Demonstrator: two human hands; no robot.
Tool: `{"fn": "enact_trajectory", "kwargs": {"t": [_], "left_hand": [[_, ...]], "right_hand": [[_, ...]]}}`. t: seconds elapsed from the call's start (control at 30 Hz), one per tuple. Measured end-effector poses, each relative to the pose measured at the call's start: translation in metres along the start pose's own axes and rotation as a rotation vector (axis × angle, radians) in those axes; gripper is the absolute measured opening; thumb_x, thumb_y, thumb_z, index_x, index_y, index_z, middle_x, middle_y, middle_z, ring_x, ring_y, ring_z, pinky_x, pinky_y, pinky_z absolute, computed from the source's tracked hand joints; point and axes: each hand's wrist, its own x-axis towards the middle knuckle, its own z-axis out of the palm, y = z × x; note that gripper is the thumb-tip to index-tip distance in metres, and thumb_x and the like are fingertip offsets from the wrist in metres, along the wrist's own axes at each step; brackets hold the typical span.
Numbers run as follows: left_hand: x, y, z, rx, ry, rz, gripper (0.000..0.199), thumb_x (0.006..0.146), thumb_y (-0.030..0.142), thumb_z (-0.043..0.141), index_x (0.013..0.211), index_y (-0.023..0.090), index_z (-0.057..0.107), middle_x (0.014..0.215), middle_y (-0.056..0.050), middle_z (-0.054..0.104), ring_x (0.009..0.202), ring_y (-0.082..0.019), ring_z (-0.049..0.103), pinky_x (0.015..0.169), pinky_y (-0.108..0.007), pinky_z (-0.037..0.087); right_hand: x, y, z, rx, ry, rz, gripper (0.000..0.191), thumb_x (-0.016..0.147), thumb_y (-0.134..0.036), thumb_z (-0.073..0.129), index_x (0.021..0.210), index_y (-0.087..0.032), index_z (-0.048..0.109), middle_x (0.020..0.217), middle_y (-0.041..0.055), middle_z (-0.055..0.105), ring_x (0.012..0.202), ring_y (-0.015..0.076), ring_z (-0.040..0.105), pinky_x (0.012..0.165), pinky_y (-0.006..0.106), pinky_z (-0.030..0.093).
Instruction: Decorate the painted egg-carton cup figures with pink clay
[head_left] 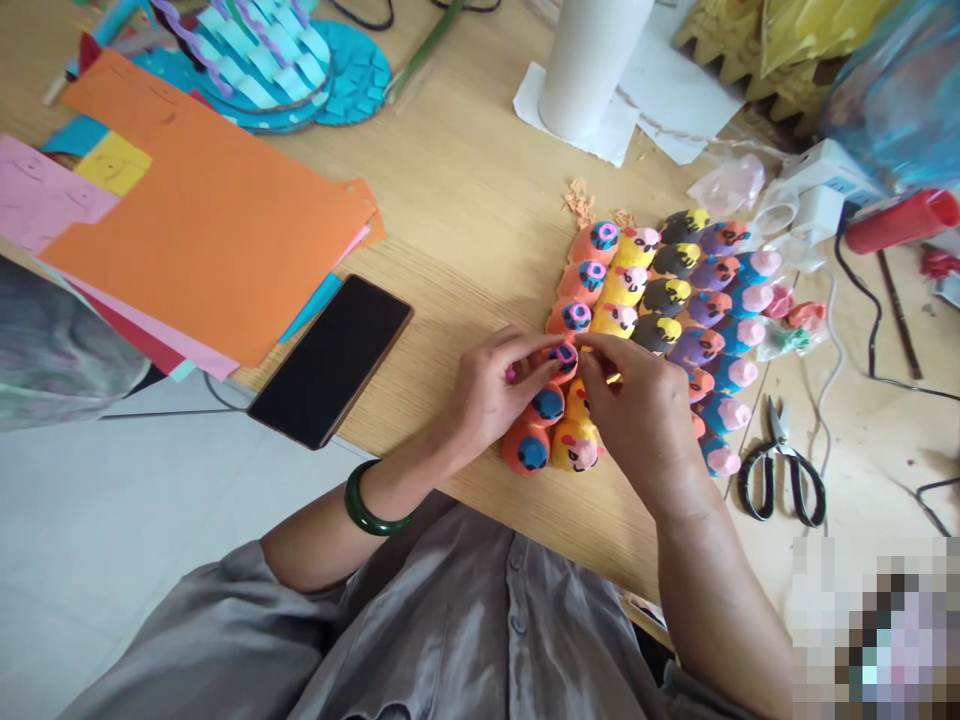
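Rows of small clay-covered bumps in orange, yellow, grey, purple and blue form a block on the wooden table. My left hand (499, 385) pinches beside an orange bump with a pink ring (563, 360) on its blue top; a bit of pink clay (511, 373) shows between its fingers. From the other side my right hand (637, 405) meets the same ring with closed fingertips; anything between them is too small to name. Nearer me, two orange bumps have plain blue tops (533, 453). Farther rings are pink on blue (576, 316).
A black phone (330, 360) and orange paper sheets (202, 220) lie at the left. Black-handled scissors (781, 465) rest at the right near cables. Behind stand a white cylinder (592, 65) and a woven blue craft (262, 50). A red roll (900, 222) lies back right.
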Motion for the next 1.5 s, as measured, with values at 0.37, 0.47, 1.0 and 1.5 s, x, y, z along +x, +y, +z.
{"fn": "enact_trajectory", "kwargs": {"t": [0.37, 0.47, 1.0, 1.5], "left_hand": [[-0.003, 0.002, 0.002, -0.006, -0.016, -0.043, 0.022, 0.096, 0.030, 0.066, 0.111, 0.019, 0.076, 0.092, -0.004, 0.073, 0.073, -0.010, 0.061, 0.066, -0.022, 0.049], [-0.003, 0.002, 0.002, 0.002, -0.019, -0.022, 0.022, 0.096, 0.028, 0.065, 0.113, 0.019, 0.075, 0.092, -0.004, 0.072, 0.073, -0.010, 0.061, 0.064, -0.021, 0.048], [-0.002, 0.000, 0.003, 0.052, -0.027, 0.026, 0.021, 0.091, 0.027, 0.072, 0.111, 0.020, 0.075, 0.086, -0.002, 0.069, 0.076, -0.011, 0.062, 0.067, -0.023, 0.049], [0.000, 0.004, 0.000, -0.061, -0.059, -0.090, 0.031, 0.090, 0.031, 0.073, 0.119, 0.021, 0.073, 0.091, -0.003, 0.073, 0.070, -0.012, 0.059, 0.071, -0.027, 0.052]], "right_hand": [[-0.012, 0.002, 0.000, -0.073, 0.020, 0.022, 0.017, 0.092, -0.019, 0.057, 0.092, -0.020, 0.074, 0.086, 0.0065, 0.073, 0.072, 0.0189, 0.063, 0.061, 0.031, 0.045], [-0.015, 0.004, 0.002, -0.055, 0.025, 0.033, 0.017, 0.092, -0.018, 0.056, 0.094, -0.021, 0.073, 0.087, 0.0058, 0.073, 0.073, 0.0188, 0.063, 0.061, 0.031, 0.046], [-0.020, 0.008, 0.009, -0.142, 0.127, -0.102, 0.032, 0.095, -0.011, 0.051, 0.109, -0.026, 0.075, 0.106, 0.0070, 0.074, 0.098, 0.0231, 0.067, 0.077, 0.037, 0.055], [-0.019, 0.013, 0.012, -0.231, 0.137, -0.126, 0.038, 0.092, -0.008, 0.049, 0.115, -0.026, 0.074, 0.107, 0.0064, 0.074, 0.094, 0.0235, 0.063, 0.075, 0.037, 0.054]]}}
